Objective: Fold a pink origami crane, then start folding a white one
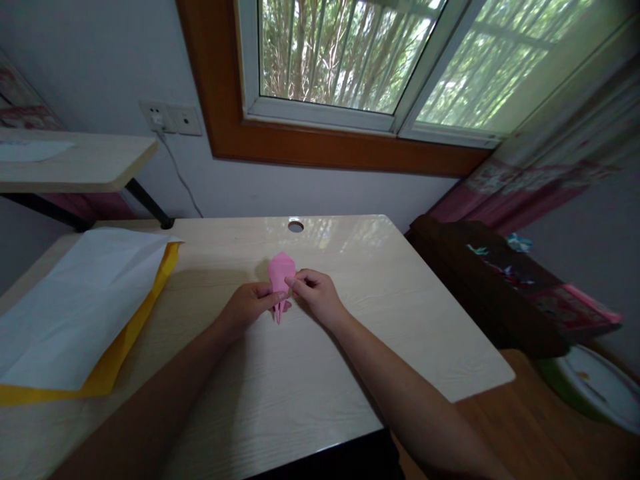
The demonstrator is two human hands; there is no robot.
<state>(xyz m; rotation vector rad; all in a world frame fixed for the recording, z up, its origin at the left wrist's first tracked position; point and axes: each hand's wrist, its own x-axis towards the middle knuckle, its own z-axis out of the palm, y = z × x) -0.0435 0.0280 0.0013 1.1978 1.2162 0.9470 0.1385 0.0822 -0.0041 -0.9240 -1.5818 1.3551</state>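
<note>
Forearms enter from bottom of frame, meet at centre over table (310, 373). Left hand (249, 305) pinches lower part of pink folded paper (280, 280); right hand (316, 293) pinches its right edge with fingertips. Paper at frame centre, held just above table, already narrow with pointed bottom tip: several folds done, looks mid-way, final shape not clear. White sheet (75, 313) on yellow sheet (113, 367) at left, untouched.
</note>
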